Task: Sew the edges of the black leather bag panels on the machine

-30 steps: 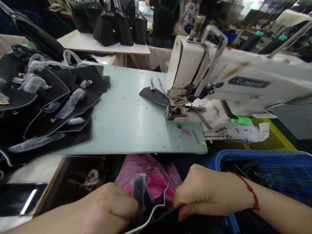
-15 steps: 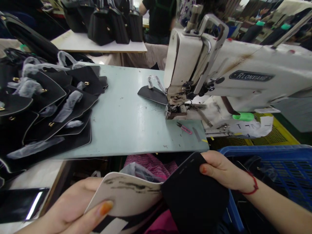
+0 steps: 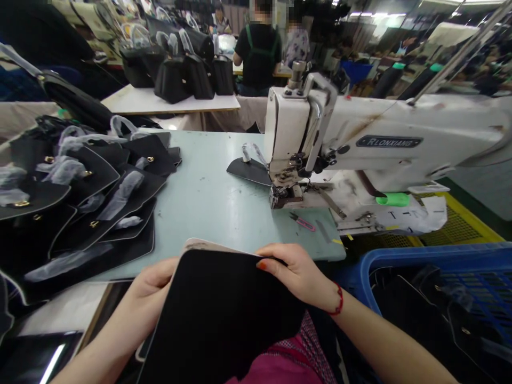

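Over my lap I hold a black bag panel (image 3: 224,309) with rounded corners, and a pale-backed bag panel (image 3: 200,244) shows as a thin strip behind its top edge. My left hand (image 3: 156,290) is closed at the left edges of the two panels, its fingertips hidden behind them. At the top right edge my right hand (image 3: 294,274) pinches the panels, thumb on the black face and fingers behind. Ahead stands a white sewing machine (image 3: 340,138), with a black piece with a plastic-wrapped strap (image 3: 250,169) lying beside its needle area.
Black bag pieces with wrapped handles (image 3: 116,197) are heaped on the left of the pale table (image 3: 200,213). Pink thread snips (image 3: 304,222) lie below the machine head. A blue crate (image 3: 368,266) with black pieces stands at right. Finished-looking bags (image 3: 172,80) and people are farther back.
My right hand has moved left, bringing the black panel over the pale-backed one, which it now mostly covers. Both panels are held together. The view has tilted up somewhat.
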`<state>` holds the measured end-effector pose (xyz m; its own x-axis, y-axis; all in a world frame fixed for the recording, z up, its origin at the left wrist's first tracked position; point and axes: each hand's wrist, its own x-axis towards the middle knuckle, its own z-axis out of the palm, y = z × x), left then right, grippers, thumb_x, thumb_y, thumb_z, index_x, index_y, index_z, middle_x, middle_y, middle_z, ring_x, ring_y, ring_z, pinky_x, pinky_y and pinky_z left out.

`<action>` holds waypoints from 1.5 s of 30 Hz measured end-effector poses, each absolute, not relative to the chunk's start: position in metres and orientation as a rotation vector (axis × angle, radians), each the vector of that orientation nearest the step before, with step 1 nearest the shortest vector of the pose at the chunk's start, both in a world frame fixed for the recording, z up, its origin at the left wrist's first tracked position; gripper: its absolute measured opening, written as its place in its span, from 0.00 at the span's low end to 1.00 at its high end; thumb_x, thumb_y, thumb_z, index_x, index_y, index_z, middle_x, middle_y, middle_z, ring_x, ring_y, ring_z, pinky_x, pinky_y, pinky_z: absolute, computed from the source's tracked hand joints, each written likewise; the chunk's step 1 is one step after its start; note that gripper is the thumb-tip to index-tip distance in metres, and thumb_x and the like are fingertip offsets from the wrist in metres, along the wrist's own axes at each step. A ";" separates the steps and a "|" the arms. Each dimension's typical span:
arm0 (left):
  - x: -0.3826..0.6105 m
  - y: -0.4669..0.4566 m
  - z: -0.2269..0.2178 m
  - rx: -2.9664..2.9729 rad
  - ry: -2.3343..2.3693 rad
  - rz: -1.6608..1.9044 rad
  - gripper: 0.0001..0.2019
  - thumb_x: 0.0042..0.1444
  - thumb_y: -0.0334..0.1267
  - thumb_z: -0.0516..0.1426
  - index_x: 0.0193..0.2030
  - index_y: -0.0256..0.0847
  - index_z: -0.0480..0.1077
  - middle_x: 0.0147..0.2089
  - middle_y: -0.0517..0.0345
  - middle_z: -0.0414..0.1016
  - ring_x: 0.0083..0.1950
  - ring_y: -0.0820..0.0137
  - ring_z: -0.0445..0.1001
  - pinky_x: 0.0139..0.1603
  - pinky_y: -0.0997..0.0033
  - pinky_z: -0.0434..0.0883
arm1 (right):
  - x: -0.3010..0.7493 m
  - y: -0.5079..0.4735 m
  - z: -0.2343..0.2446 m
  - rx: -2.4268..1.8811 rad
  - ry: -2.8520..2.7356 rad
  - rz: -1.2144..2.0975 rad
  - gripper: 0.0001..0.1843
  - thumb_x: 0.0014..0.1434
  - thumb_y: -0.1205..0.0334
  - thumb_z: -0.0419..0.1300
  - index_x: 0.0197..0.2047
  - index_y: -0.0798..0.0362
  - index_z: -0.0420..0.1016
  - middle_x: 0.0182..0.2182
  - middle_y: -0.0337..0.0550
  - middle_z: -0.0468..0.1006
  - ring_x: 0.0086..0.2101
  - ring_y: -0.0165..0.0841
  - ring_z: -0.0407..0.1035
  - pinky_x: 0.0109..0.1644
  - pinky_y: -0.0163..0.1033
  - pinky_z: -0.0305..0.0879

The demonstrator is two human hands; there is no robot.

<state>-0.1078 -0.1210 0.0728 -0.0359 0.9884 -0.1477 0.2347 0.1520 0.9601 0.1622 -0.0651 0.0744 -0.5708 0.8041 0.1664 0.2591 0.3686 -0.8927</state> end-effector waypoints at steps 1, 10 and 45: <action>-0.105 -0.122 0.073 1.149 1.457 1.023 0.11 0.52 0.42 0.64 0.43 0.46 0.74 0.28 0.63 0.78 0.24 0.71 0.74 0.23 0.75 0.72 | 0.162 -0.068 0.071 -0.940 -1.999 1.183 0.14 0.68 0.57 0.55 0.46 0.55 0.79 0.41 0.45 0.83 0.40 0.31 0.77 0.45 0.34 0.71; -0.112 -0.126 0.059 0.997 1.343 0.991 0.12 0.54 0.46 0.61 0.35 0.39 0.77 0.38 0.55 0.81 0.40 0.61 0.79 0.34 0.72 0.76 | 0.168 -0.086 0.059 -1.098 -1.990 1.113 0.14 0.68 0.61 0.56 0.52 0.50 0.79 0.43 0.42 0.83 0.41 0.33 0.77 0.45 0.36 0.70; -0.067 -0.143 0.059 1.703 1.525 0.989 0.04 0.61 0.35 0.58 0.35 0.43 0.74 0.42 0.57 0.79 0.44 0.69 0.76 0.46 0.72 0.73 | 0.146 -0.095 0.063 -0.957 -1.933 1.159 0.14 0.69 0.59 0.55 0.48 0.53 0.81 0.34 0.42 0.82 0.32 0.28 0.74 0.37 0.31 0.65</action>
<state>-0.0671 -0.1427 0.0591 0.0437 0.9923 0.1162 0.5111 -0.1222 0.8508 0.1463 -0.0953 0.0627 -0.4990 0.8483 0.1773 0.2430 0.3334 -0.9109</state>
